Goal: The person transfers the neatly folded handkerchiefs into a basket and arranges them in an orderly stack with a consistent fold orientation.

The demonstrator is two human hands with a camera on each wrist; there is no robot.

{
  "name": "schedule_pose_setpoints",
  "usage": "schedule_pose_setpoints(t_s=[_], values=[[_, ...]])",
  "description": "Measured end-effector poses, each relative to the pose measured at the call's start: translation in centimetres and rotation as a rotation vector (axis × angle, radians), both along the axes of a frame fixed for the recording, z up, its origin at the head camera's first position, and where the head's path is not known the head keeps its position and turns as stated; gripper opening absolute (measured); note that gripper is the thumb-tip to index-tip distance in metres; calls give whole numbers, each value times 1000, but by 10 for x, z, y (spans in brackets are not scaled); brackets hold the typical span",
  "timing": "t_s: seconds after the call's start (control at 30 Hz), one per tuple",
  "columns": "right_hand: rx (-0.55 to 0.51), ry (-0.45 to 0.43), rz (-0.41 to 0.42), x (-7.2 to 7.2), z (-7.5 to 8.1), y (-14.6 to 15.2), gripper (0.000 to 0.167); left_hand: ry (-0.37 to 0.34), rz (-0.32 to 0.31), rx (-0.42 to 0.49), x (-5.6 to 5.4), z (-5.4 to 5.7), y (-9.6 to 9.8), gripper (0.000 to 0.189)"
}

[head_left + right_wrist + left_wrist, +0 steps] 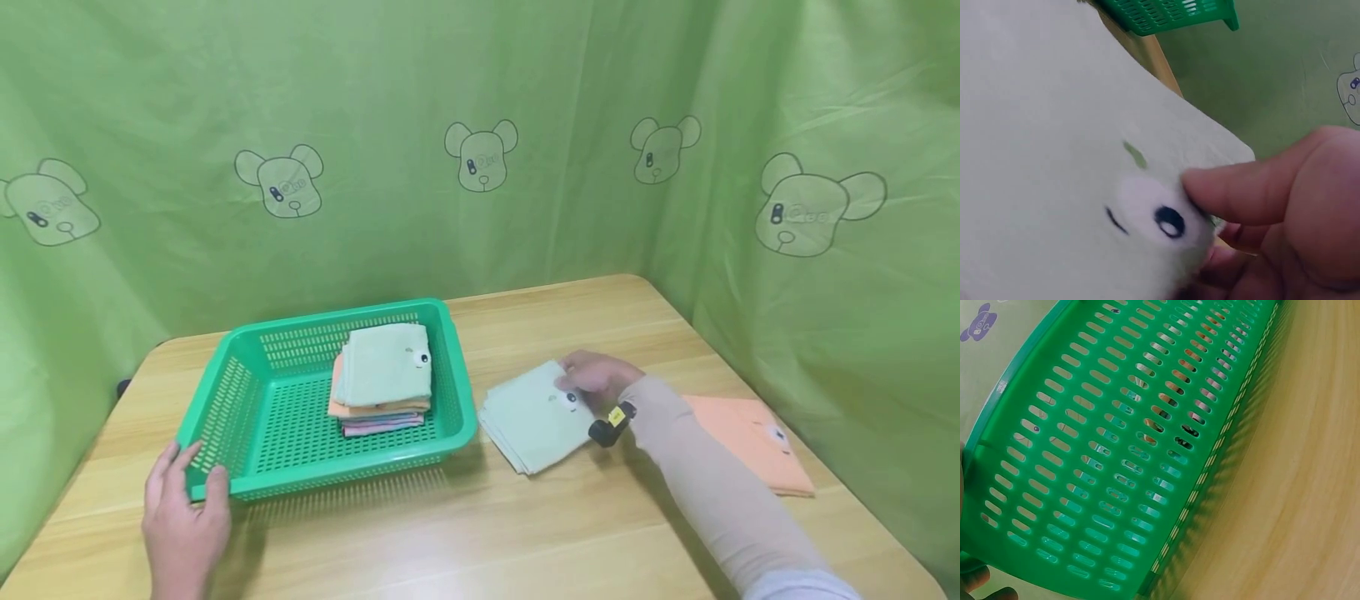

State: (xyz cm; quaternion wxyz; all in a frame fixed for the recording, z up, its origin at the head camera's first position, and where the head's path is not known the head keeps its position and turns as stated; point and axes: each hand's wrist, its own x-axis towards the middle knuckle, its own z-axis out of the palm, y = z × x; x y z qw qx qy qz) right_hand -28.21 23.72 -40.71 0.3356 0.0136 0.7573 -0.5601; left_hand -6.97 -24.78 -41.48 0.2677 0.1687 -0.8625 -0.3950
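Green curtain (390, 92) printed with cartoon animal heads backs the wood-grain tabletop (420, 542). Right of centre, I see the right hand (596, 377), its grip pinched on the folded pale green cloths (531, 425), thumb on top beside the stitched eye; I can't tell whether that edge is lifted. An orange cloth (750, 450) lies at the right, partly behind the forearm. Left of the pinched cloths stands the green basket (352, 463), a folded stack (386, 367) inside its right half. At lower left, I have the left hand (183, 518) gripping the basket's near corner.
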Motion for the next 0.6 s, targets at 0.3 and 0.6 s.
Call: schedule_pose_setpoints(t_s=[0.3,0.6], values=[[40,96,-138,-14,0,5,27,-14,-5,19,-1,-1,-1,47],[135,269,-160,-23,-8,19,16,-19,-7,-1,-1,-1,-2,46]])
